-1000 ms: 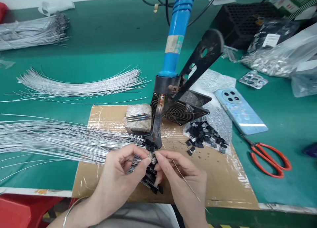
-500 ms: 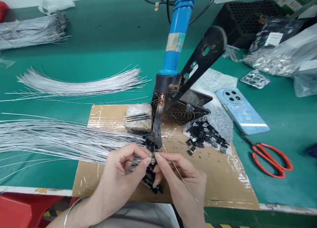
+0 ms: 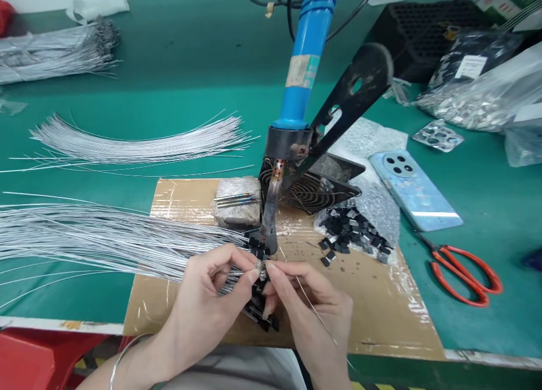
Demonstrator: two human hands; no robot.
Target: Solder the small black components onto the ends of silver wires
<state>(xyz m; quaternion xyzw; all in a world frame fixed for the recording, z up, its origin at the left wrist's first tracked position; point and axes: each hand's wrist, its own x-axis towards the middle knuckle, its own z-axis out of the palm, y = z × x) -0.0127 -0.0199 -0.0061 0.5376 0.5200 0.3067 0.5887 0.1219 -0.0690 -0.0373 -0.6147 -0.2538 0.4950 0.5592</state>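
My left hand (image 3: 214,302) is closed in a pinch below the soldering iron, its thumb and index fingertips on a tiny silvery piece (image 3: 259,265). Opposite it, my right hand (image 3: 319,305) also pinches at this spot; what lies between its fingertips is mostly hidden. A thin wire, like solder (image 3: 318,316), runs between the right fingers and trails over that hand. The blue-handled soldering iron (image 3: 305,57) is fixed with its tip pointing down, just above my fingertips. Under and beside my hands lie grey wires (image 3: 127,237) with black connector ends (image 3: 256,308).
Cardboard (image 3: 381,316) covers the work area. Loose black connector pieces (image 3: 351,232) lie right of a small fan (image 3: 313,189). Farther right are a blue phone (image 3: 419,192) and red-handled scissors (image 3: 466,274). Another wire bundle (image 3: 144,147) lies at the back left.
Both hands keep almost the same pinch at the same spot. The view has shifted very slightly; nothing has visibly been picked up or released.
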